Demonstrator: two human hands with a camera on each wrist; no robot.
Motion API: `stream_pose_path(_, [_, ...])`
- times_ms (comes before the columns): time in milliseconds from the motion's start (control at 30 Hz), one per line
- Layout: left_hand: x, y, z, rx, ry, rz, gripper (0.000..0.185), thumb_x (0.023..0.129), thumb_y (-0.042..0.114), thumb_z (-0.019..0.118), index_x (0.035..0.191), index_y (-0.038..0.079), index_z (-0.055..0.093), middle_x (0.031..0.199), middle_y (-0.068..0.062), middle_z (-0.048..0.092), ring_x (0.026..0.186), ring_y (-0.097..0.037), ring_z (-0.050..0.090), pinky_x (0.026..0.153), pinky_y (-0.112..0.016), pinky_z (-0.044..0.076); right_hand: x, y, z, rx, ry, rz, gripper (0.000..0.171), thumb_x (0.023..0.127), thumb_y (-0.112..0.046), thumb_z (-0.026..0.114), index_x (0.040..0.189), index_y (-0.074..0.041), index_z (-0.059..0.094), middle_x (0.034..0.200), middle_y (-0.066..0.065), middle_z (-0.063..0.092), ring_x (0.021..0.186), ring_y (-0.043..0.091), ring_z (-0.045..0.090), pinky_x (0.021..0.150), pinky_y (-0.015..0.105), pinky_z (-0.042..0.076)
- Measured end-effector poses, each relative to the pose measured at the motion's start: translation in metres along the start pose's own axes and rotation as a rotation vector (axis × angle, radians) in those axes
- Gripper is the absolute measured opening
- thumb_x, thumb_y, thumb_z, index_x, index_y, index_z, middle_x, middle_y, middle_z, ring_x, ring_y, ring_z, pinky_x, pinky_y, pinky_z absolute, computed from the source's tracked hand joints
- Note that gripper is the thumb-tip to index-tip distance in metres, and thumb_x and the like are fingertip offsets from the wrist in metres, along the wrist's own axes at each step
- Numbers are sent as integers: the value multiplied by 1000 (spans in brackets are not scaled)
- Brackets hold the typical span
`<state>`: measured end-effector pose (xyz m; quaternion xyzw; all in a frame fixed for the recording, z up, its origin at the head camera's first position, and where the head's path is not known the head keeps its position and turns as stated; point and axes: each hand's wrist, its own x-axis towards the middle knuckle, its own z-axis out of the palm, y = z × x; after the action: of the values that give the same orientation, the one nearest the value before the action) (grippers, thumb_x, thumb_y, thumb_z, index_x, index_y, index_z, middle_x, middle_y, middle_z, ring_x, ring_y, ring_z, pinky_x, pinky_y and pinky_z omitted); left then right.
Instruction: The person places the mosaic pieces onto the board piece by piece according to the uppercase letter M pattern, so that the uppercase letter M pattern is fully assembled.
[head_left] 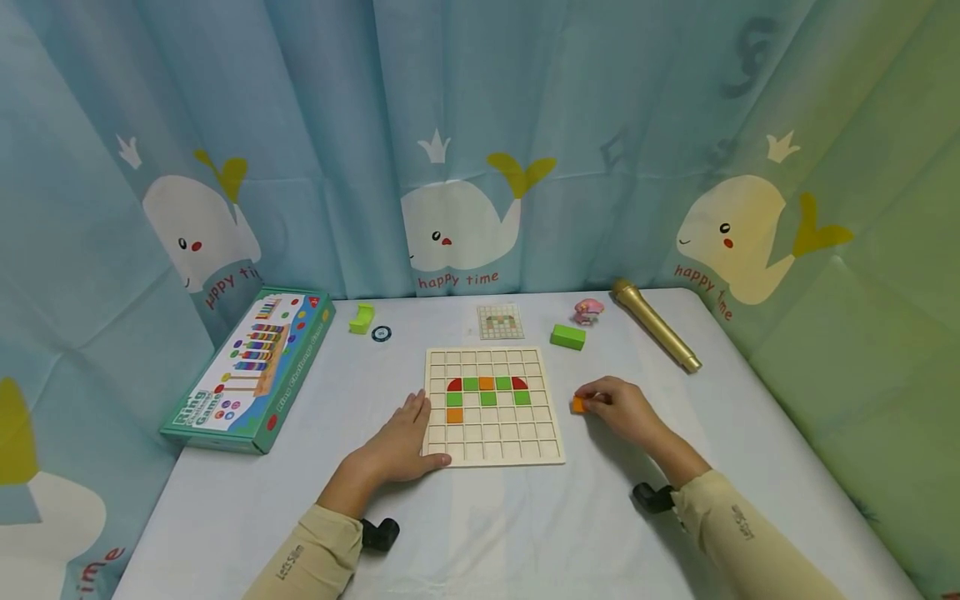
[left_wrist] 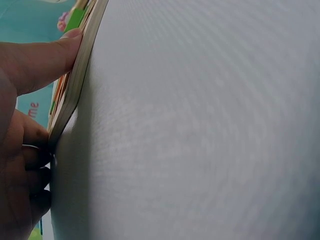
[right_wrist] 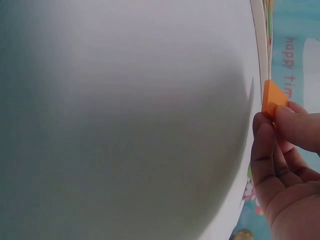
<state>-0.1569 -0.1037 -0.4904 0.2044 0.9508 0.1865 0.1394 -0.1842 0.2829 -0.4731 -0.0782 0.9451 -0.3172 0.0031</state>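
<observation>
Between thumb and fingers, my right hand pinches an orange square tile, right of a pale wooden grid board. In the right wrist view the tile is held tilted above the white table. My left hand rests at the board's lower left, its fingers extended along the left side and its thumb on the near edge. On the board, a top row has red quarter-round tiles at both ends with green and orange squares between. Beneath are spaced green squares, then one orange square at left.
A patterned card lies behind the board. Back right are a green block, a pink figurine and a gold microphone. Back left are a lime-green piece, a dark round chip and a game box.
</observation>
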Motion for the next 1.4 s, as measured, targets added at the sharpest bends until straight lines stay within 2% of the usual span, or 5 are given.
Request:
stream_pose_path(433, [1, -1, -2, -24, -5, 11, 103, 90, 51, 71, 156, -8, 19, 165, -22, 12, 153, -35, 9, 122, -46, 17, 8, -18, 14, 21, -36, -58, 14, 91, 1, 70, 102, -5, 77, 101, 7, 70, 87, 22, 58, 76, 35, 52])
stream_pose_path(967, [1, -2, -1, -17, -1, 20, 103, 91, 51, 70, 156, -9, 19, 165, -23, 13, 153, -36, 10, 121, -47, 19, 17, -41, 29, 51, -88, -62, 14, 92, 0, 70, 101, -8, 78, 101, 5, 70, 85, 20, 58, 75, 32, 52])
stream_pose_path(1400, [0, -1, -1, -18, -2, 24, 102, 91, 51, 70, 156, -9, 20, 165, -22, 13, 153, -36, 10, 121, -47, 18, 18, -54, 40, 75, -115, -109, 11, 92, -2, 71, 98, -9, 77, 98, 2, 69, 84, 18, 58, 77, 34, 53])
